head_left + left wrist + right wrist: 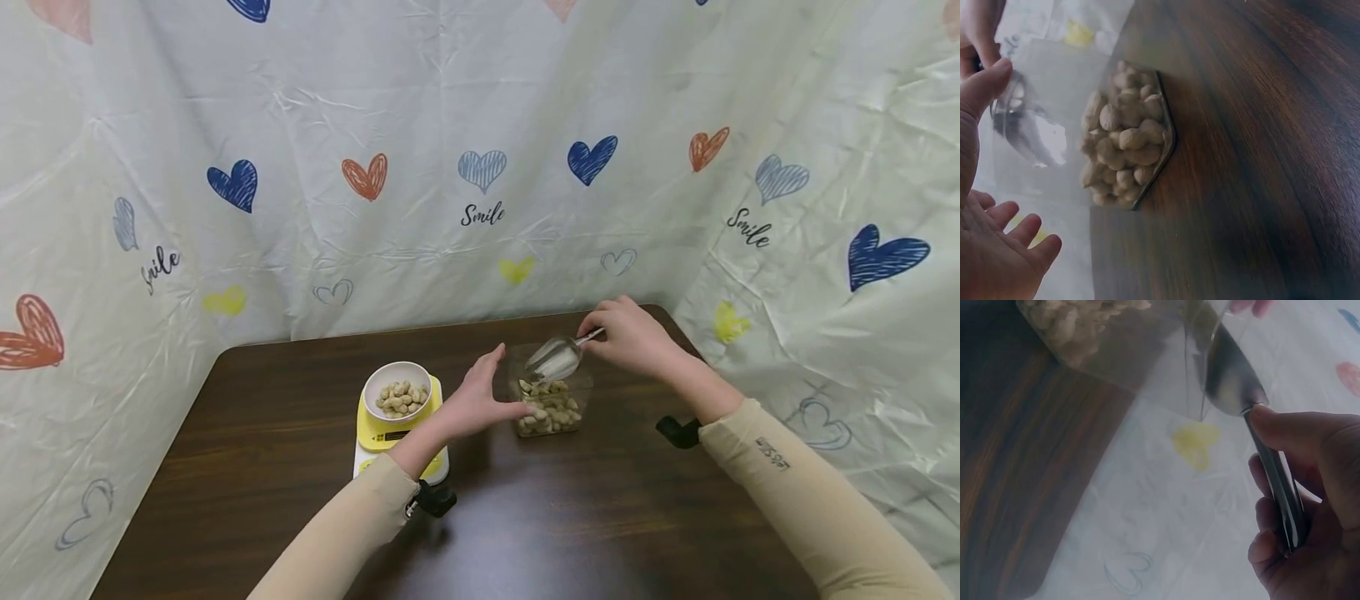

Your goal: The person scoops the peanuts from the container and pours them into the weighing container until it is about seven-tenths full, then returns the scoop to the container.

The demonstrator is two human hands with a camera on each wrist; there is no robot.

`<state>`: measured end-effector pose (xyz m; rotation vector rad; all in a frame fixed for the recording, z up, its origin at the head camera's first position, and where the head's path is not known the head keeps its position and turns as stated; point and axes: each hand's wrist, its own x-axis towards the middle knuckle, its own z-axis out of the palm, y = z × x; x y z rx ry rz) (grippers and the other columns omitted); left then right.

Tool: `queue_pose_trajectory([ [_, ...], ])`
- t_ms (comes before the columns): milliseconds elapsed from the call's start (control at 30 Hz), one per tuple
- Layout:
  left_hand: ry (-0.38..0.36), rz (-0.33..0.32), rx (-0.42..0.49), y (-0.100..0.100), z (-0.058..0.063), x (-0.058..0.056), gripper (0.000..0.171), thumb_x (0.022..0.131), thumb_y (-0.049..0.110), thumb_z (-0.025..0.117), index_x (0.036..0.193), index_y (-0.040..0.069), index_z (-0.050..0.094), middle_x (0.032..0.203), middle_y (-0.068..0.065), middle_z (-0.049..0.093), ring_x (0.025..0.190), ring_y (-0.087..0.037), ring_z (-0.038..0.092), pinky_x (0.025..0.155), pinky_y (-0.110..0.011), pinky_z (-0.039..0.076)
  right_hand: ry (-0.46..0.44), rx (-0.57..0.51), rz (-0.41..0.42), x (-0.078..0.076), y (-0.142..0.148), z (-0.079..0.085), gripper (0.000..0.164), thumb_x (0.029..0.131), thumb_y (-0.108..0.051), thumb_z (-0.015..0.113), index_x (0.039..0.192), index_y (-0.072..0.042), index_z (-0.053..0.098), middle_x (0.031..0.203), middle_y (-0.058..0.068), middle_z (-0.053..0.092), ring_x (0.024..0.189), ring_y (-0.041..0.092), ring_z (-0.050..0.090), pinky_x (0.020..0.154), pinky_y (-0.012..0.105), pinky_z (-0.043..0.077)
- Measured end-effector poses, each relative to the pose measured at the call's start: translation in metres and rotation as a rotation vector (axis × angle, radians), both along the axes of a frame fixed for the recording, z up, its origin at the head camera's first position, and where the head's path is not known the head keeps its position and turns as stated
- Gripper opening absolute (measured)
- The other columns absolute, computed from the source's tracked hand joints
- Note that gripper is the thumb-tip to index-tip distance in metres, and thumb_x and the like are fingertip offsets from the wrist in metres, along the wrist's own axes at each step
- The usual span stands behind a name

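My right hand (630, 333) grips a shiny metal scoop (557, 358) by its handle, thumb laid along the neck in the right wrist view. The scoop's bowl dips through the top of a clear plastic container (514, 367), tilted above the peanuts (551, 410) heaped in its lower part. At the container's left side is my left hand (480, 404), its thumb and fingers spread wide beside the wall. In the left wrist view the fingers (1025, 231) are extended, and the scoop shows through the transparent wall.
Left of the container, a white bowl (397, 370) with peanuts stands on a yellow and white kitchen scale (372, 435), partly behind my left forearm. A dark wooden table (262, 450) carries everything. A white curtain (420, 250) printed with hearts hangs behind its back edge.
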<state>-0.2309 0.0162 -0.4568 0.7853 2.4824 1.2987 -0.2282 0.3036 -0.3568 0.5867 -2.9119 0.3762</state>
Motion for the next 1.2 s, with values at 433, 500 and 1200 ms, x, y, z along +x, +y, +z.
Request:
queue_pose_trajectory([
  [433,-0.016,-0.007,0.015,0.013,-0.007,-0.013,0.112,0.083,0.057,0.08,0.166,0.026,0.011,0.168,-0.002,0.021,0.153,-0.024,0.017,0.118,-0.049,0.027,0.085,0.125,0.051,-0.008,-0.012,-0.013,0.012,0.086,-0.011,0.083,0.096,-0.015,0.079,0.096,0.003,0.064,0.088,0.026,0.048,0.077,0.042,0.045],
  [500,-0.017,-0.01,0.033,0.013,-0.007,-0.013,0.111,0.084,0.054,0.081,0.166,0.024,0.012,0.167,-0.001,0.024,0.152,-0.025,0.022,0.117,-0.049,0.029,0.1,0.143,0.072,-0.01,-0.014,-0.016,0.011,0.086,-0.007,0.081,0.095,-0.014,0.079,0.095,0.004,0.064,0.088,0.026,0.049,0.078,0.042,0.046],
  [1200,0.001,-0.008,0.053,0.017,-0.005,-0.014,0.105,0.084,0.047,0.083,0.162,0.015,0.022,0.157,-0.008,0.039,0.142,-0.031,0.038,0.11,-0.049,0.038,-0.143,0.141,0.221,-0.031,-0.013,-0.017,0.012,0.088,-0.008,0.079,0.094,-0.018,0.079,0.096,-0.002,0.065,0.091,0.023,0.05,0.082,0.043,0.043],
])
